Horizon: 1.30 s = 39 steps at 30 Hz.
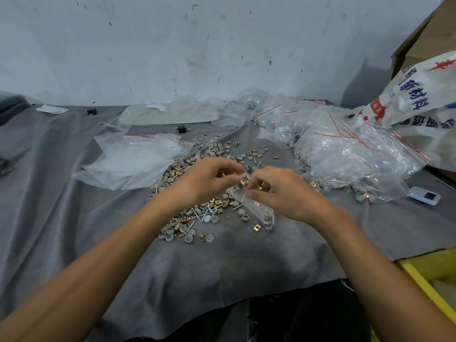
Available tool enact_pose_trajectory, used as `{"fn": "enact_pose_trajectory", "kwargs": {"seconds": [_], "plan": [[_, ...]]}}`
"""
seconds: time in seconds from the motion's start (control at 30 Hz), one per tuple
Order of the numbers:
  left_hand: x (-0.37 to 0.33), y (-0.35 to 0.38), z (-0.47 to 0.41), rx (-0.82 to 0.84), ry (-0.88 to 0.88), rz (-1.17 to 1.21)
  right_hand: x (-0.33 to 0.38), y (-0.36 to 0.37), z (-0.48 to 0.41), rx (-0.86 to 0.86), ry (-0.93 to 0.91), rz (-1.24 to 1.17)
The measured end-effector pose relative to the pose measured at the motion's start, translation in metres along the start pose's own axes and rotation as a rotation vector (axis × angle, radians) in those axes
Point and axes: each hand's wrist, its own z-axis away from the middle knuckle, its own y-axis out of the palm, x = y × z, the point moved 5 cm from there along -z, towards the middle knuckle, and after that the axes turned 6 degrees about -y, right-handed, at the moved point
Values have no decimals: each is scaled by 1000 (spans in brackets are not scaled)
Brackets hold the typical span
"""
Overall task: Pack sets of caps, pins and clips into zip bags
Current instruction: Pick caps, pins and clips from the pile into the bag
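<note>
Two hands met over the middle of the desk [74,218]: the left hand [209,180] pinched a brass clip [243,181] btw thumb & forefinger right at the mouth of a small zip bag [256,203], and the right hand [283,193] held that mouth w/ curled fingers [256,180], the red seal strip showing by the thumb. The bag hung slack toward 5 o'clock from the hands, its bottom end down near the grey cloth, w/ at least one cap & prob. a pin inside; exact count couldn't be read. So this set looked part-filled: clip at the mouth, seal not yet pressed. Overall progress seemed midway at best. A big heap of filled bags [350,154] lay at 2 o'clock from the hands, a flat stack of empty bags [133,159] sat at 10 o'clock, and a wide loose pile [202,213] of grey caps, pins & brass clips spread under the hands, from approx. 12 round to 7 o'clock. Plenty of stock & empties were left, so many more sets to go. A printed white sack [414,95] leaned in at 2 o'clock, past the filled heap.
</note>
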Motion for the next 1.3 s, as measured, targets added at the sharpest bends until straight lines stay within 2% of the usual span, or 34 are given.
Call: {"fn": "enact_pose_trajectory", "kwargs": {"seconds": [0.07, 0.13, 0.17, 0.27, 0.33, 0.53, 0.63, 0.8, 1.03, 1.3], "plan": [[8, -1, -3, -72, -49, 6, -2, -3, 1, -11, 3, 2], [23, -3, -4, -169, -122, -94, -5, -5, 3, -24, 13, -11], [30, 1, -4, -141, -144, -190, -6, -7, 5, -26, 16, -17], [47, 28, -1, 162, -159, -478, -9, -9, 7, -27, 20, -20], [58, 38, 2, 218, -191, -599, -9, -10, 7, -28, 20, -20], [61, 44, -5, 41, -120, -795, -9, -7, 7, -33, 19, -6], [63, 43, -9, -31, -112, -765, -9, -7, 7, -27, 21, -10], [72, 41, -12, -62, -137, -783, -9, -7, 9, -22, 29, 6], [64, 46, -10, -139, 0, -829, -7, -4, 7, -36, 13, -9], [64, 16, -12, -167, -174, -333, -11, -7, 9, -31, 16, -2]]}}
